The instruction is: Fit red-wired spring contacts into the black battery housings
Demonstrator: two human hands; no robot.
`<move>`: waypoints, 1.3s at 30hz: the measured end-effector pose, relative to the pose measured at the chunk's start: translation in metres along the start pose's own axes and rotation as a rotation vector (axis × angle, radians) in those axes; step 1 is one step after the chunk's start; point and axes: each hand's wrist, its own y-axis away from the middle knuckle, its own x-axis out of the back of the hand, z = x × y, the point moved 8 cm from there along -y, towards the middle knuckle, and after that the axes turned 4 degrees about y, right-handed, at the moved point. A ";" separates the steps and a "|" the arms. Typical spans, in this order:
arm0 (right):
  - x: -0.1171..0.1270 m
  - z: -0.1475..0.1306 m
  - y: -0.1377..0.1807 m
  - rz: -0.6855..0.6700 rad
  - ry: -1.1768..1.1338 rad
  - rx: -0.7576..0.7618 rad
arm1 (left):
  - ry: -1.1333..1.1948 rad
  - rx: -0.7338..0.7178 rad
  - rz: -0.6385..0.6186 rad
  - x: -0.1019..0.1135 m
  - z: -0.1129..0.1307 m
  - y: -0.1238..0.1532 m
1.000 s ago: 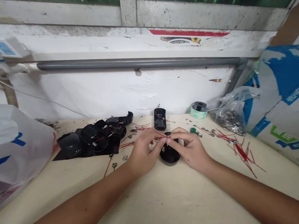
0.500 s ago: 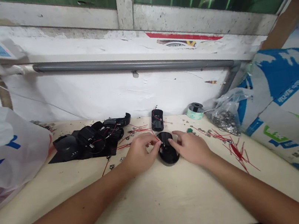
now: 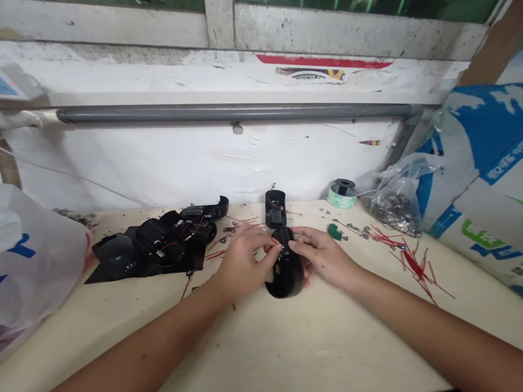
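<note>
Between my two hands is a black plastic housing [image 3: 285, 276] with a rounded near end, tilted a little on the table. My left hand [image 3: 247, 258] is closed in a pinch on a thin red wire [image 3: 272, 239] at the housing's upper part. My right hand [image 3: 325, 253] grips the housing's right side, thumb on top near the wire's end and fingers partly hidden beneath. A second black housing [image 3: 275, 210] with a red wire stands just beyond. The small parts under my left fingertips are too small to make out.
More black housings [image 3: 155, 241] lie on a dark sheet at the left. Red wires [image 3: 416, 263] and small metal pieces are scattered at right, near a green piece [image 3: 334, 231], a tape roll [image 3: 341, 194] and a clear bag of metal parts [image 3: 395, 205]. A white bag [image 3: 15, 259] stands left.
The housing has tilted and shifted slightly left and nearer. My right hand has moved from resting beside it to gripping its side. My left hand keeps pinching at the wire.
</note>
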 end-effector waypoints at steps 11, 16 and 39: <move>-0.003 0.009 -0.002 0.006 -0.118 -0.052 | -0.044 0.039 -0.125 -0.009 -0.001 0.003; -0.004 0.010 -0.002 -0.005 -0.114 -0.051 | -0.074 0.012 -0.143 -0.010 0.003 0.003; -0.005 0.013 -0.001 0.007 -0.118 -0.086 | -0.048 -0.051 -0.132 -0.010 0.004 0.003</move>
